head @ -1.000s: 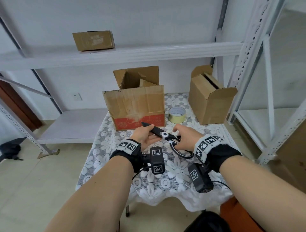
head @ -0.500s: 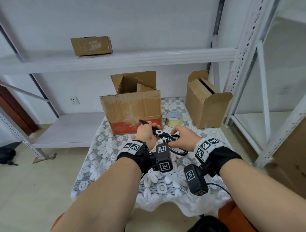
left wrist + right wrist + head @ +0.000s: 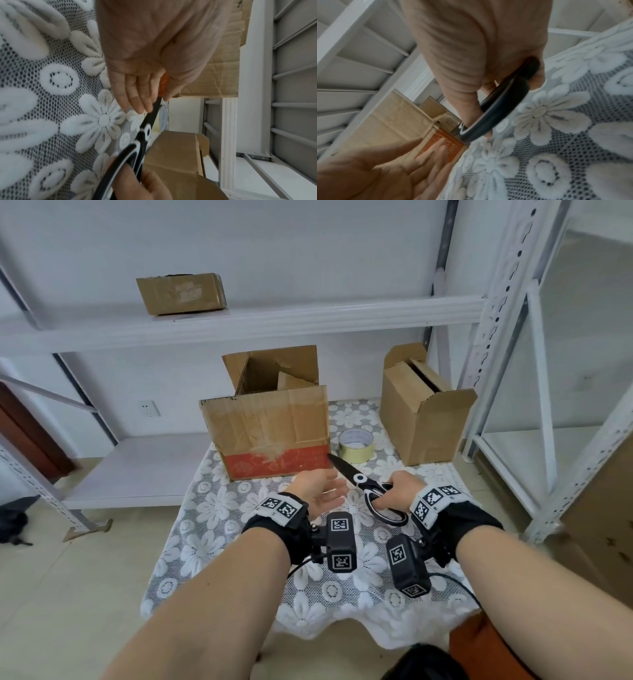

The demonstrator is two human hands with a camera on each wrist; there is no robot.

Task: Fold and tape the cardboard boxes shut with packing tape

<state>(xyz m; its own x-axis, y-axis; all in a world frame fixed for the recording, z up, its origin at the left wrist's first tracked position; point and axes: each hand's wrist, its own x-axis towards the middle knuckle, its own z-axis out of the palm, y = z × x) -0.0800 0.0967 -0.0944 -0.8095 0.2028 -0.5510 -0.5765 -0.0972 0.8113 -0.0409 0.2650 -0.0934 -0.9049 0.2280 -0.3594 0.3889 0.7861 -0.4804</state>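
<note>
Currently tool-prep step, no taping begun. Red-banded cardboard box [image 3: 270, 436] rear-left on surface [image 3: 212, 542], flaps up. Left hand [image 3: 317, 491] empty, fingers straight, beside scissor blades. Scissors [image 3: 366, 489] clamped in right hand [image 3: 399, 491], fingers through handles. Tape roll [image 3: 356, 445] between 2 boxes; second cardboard box [image 3: 421, 412] rear-right, unsealed. Next, likely: fold flaps, fetch tape.

Legible markings. Square black-and-white coded tags sit on the white wristbands [image 3: 280, 507] and on the black camera housings [image 3: 340, 543] behind each grip; they carry patterns, not letters. Beyond the grip of the right hand [image 3: 397, 491], the open brown cardboard box with a red lower band [image 3: 274, 440] bears white print on that band; the right wrist view shows letters resembling "BAO", otherwise too blurred to read.
</note>
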